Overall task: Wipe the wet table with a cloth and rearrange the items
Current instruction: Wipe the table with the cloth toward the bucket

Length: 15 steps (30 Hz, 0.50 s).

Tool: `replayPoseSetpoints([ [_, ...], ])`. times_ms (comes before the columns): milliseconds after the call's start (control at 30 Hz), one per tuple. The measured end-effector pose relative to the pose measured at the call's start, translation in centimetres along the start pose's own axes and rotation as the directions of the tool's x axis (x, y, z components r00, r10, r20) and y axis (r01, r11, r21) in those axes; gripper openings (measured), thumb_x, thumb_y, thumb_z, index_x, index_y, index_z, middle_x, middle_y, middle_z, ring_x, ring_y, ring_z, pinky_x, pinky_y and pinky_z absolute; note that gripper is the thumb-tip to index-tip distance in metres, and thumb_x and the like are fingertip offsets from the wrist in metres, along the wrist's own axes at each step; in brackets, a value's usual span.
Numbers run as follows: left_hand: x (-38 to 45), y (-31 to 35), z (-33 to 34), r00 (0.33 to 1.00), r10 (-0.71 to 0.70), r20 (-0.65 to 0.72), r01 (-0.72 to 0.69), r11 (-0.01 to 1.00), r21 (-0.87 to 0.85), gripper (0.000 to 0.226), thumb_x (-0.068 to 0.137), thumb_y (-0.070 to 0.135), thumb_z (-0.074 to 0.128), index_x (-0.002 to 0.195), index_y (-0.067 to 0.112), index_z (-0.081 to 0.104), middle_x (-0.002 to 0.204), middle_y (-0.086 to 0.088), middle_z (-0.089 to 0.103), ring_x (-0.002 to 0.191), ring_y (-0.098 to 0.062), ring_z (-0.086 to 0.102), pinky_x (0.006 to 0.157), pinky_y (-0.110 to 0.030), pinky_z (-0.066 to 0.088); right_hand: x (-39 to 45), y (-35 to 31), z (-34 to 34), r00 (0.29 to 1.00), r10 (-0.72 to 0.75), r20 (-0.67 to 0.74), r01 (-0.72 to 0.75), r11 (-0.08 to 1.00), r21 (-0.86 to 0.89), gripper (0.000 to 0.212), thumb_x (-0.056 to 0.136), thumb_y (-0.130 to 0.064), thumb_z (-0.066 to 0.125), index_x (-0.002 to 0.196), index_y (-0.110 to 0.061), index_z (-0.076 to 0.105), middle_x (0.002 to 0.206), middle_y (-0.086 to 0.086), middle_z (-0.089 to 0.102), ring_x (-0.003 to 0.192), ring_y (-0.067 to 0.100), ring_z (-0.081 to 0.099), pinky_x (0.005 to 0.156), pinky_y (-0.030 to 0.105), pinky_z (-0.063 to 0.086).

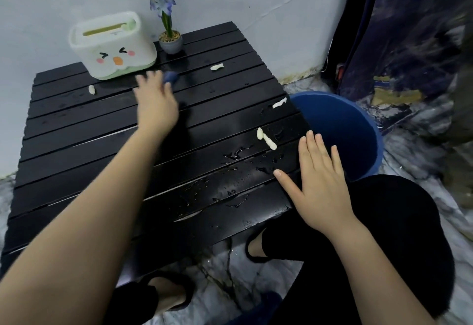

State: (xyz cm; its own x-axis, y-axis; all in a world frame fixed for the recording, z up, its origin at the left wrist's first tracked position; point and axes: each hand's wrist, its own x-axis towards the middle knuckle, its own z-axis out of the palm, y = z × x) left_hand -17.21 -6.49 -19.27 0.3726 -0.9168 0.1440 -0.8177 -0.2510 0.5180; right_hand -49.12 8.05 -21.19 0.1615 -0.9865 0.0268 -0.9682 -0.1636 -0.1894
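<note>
A low black slatted table (76, 130) has water pooled on its near right slats. My left hand (156, 101) reaches across it, fingers spread, just touching a small dark blue object (171, 77); it is blurred and I cannot tell what it is. My right hand (317, 178) lies flat and open on the table's right edge. A white tissue box with a cartoon face (112, 48) and a small grey pot with a purple flower (170, 42) stand at the back. Several wet white scraps (266, 139) lie scattered on the slats.
A blue bucket (358, 130) stands on the floor against the table's right side. A dark curtain (399, 30) hangs at the right. The wall runs behind the table. My legs and feet are under the near edge, on a marbled floor.
</note>
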Motion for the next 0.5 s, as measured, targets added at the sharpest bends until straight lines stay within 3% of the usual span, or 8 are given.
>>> replayPoseSetpoints([
  [67,-0.2,-2.3,0.1,0.992,-0.119,-0.039,0.125,0.961,0.248,0.046,0.104,0.02,0.031,0.143,-0.002,0.038,0.154,-0.027,0.031,0.146,-0.046,0.018,0.118,-0.056,0.019,0.0,0.0,0.1,1.0,0.0,-0.001,0.0,1.0,-0.003,0.092,0.096,-0.072,0.015,0.16,-0.006,0.009,0.169,0.01,0.004,0.157,0.02,-0.004,0.127,0.043,-0.003],
  [133,-0.9,-2.9,1.0,0.969,-0.244,-0.046,0.246,0.915,0.32,0.052,0.105,0.023,0.028,0.15,-0.003,0.026,0.159,-0.027,0.022,0.149,-0.045,0.012,0.121,-0.054,0.013,0.0,0.1,0.1,1.0,-0.001,-0.006,0.001,1.0,-0.004,0.092,0.096,-0.073,0.014,0.16,-0.006,0.009,0.169,0.01,0.004,0.157,0.02,-0.004,0.127,0.043,-0.002],
  [200,-1.0,-1.7,2.2,0.961,-0.269,-0.057,0.272,0.896,0.351,0.052,0.106,0.022,0.027,0.151,-0.004,0.024,0.159,-0.027,0.023,0.147,-0.044,0.016,0.12,-0.051,0.016,-0.1,0.1,0.2,1.0,-0.001,-0.009,0.001,1.0,0.0,0.092,0.097,-0.072,0.015,0.16,-0.006,0.01,0.169,0.01,0.004,0.157,0.02,-0.004,0.127,0.043,-0.002],
  [333,-0.7,3.2,5.1,0.989,-0.15,-0.004,0.139,0.906,0.4,0.049,0.105,0.02,0.029,0.146,-0.007,0.029,0.152,-0.029,0.033,0.141,-0.043,0.027,0.115,-0.049,0.026,0.0,0.0,0.1,1.0,-0.003,-0.006,0.003,1.0,-0.006,0.091,0.097,-0.072,0.015,0.16,-0.005,0.011,0.169,0.01,0.004,0.157,0.02,-0.003,0.127,0.043,-0.001],
  [500,-2.0,10.4,9.0,0.992,0.028,0.126,-0.077,0.913,0.4,0.048,0.104,0.019,0.029,0.148,-0.002,0.029,0.155,-0.023,0.033,0.144,-0.039,0.026,0.118,-0.046,0.024,-0.1,-0.2,0.1,1.0,0.004,-0.03,-0.005,1.0,-0.03,0.09,0.098,-0.07,0.015,0.158,-0.002,0.018,0.167,0.014,0.013,0.157,0.024,0.006,0.127,0.047,0.007],
])
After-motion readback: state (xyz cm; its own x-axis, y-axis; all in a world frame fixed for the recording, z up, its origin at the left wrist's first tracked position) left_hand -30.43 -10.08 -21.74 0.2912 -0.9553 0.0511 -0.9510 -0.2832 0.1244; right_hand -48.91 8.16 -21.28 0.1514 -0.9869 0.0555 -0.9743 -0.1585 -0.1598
